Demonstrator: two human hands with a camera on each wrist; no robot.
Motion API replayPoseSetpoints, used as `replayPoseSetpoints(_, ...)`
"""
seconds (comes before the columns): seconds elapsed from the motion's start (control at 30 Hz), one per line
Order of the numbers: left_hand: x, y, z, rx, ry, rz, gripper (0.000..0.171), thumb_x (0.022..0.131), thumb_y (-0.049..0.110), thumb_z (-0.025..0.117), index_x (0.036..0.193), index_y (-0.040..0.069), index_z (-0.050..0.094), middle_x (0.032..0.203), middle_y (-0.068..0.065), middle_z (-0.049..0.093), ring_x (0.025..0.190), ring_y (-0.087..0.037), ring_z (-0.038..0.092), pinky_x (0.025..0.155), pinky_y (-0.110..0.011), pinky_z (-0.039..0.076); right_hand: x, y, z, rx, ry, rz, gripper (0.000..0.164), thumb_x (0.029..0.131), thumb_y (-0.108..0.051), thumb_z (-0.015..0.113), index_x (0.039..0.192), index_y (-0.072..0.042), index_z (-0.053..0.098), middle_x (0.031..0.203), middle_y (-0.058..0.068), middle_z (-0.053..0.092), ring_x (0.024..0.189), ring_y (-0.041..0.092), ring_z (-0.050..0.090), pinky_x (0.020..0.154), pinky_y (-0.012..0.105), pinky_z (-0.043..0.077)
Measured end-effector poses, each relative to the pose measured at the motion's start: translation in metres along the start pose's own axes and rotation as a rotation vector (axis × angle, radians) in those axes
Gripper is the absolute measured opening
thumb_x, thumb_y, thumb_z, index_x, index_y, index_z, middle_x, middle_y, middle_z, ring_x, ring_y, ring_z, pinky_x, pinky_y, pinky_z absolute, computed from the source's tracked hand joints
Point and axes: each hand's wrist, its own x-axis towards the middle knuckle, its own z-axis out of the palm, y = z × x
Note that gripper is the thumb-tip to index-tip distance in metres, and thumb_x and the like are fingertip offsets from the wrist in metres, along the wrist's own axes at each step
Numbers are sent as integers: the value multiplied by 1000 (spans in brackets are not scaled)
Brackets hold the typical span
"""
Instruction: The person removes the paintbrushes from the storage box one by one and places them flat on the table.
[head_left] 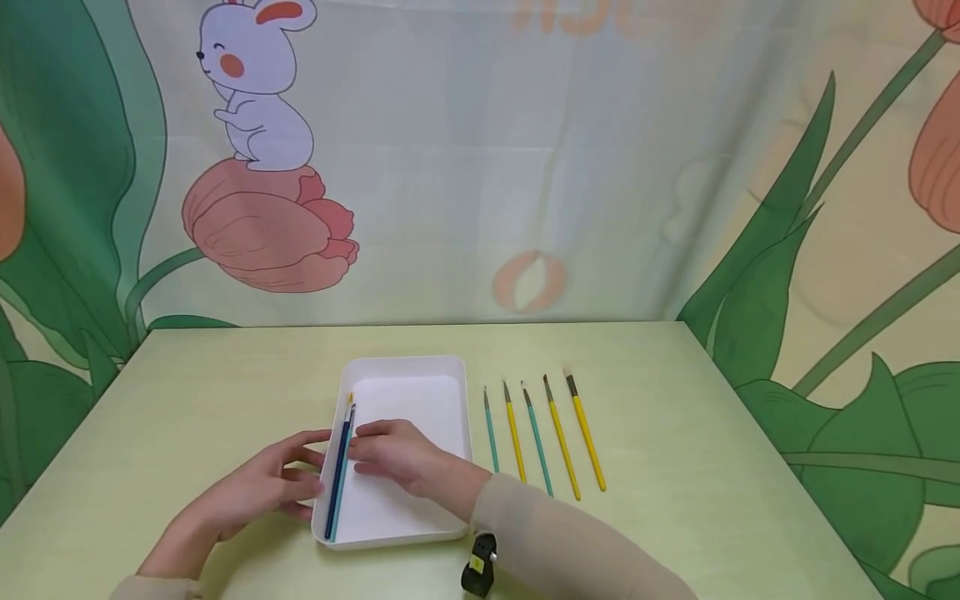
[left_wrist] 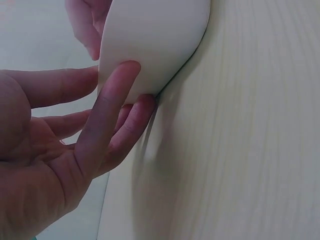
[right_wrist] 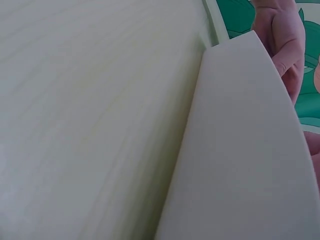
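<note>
Along the left side of a white tray [head_left: 420, 504], a dark blue paintbrush [head_left: 335, 487] and a light blue paintbrush [head_left: 341, 496] lie side by side, bristles toward the back. My left hand [head_left: 258, 487] touches the tray's outer left wall with loosely extended fingers. The left wrist view shows these fingertips [left_wrist: 131, 69] against the white wall. Inside the tray, my right hand [head_left: 401, 458] has its fingertips beside the light blue brush, seemingly touching it. In the right wrist view, the tray's wall [right_wrist: 240, 150] hides most of that hand's work.
Right of the tray, several paintbrushes lie in a spaced row, including a teal brush [head_left: 537, 433] and a thick yellow brush [head_left: 588, 433]. A black wrist device [head_left: 480, 567] hangs at the right sleeve [head_left: 555, 533]. A printed curtain [head_left: 450, 183] stands behind the table's back edge.
</note>
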Motion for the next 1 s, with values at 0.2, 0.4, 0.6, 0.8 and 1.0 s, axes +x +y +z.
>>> replayPoseSetpoints(0.2, 0, 1, 1, 1, -10, 29, 74, 96, 3, 66, 157, -4, 25, 135, -31, 44, 110, -35, 61, 82, -49, 61, 8, 3, -5, 55, 1, 7, 41, 89, 8, 70, 128, 12, 57, 108, 18, 72, 98, 26, 72, 89, 42, 59)
replayPoseSetpoints(0.4, 0, -1, 1, -6, -9, 29, 74, 96, 1, 65, 157, -4, 23, 136, -32, 42, 113, -36, 58, 81, -49, 61, 6, 1, -4, -42, -37, 11, 38, 87, 10, 71, 124, 12, 59, 103, 16, 74, 91, 26, 74, 80, 43, 62)
replayPoseSetpoints(0.6, -1, 1, 2, 2, 0, 23, 74, 96, 1, 65, 157, -5, 23, 136, -32, 43, 113, -36, 59, 81, -49, 61, 4, -4, 0, -164, -27, -4, 35, 87, 7, 72, 121, 12, 62, 92, 12, 72, 85, 26, 74, 73, 39, 63)
replayPoseSetpoints(0.8, -1, 2, 2, 5, -3, 27, 74, 96, 2, 65, 157, -6, 23, 136, -31, 44, 113, -36, 59, 81, -49, 61, 6, -2, 5, -198, -4, -7, 33, 87, 6, 73, 119, 11, 65, 88, 10, 70, 82, 22, 72, 70, 36, 63)
replayPoseSetpoints(1.0, -1, 2, 3, -2, -8, 37, 73, 96, 2, 65, 157, -5, 24, 135, -31, 43, 113, -35, 60, 81, -49, 61, 8, 5, 13, -177, 27, -36, 31, 86, 9, 73, 117, 8, 65, 91, 9, 69, 77, 20, 70, 67, 37, 63)
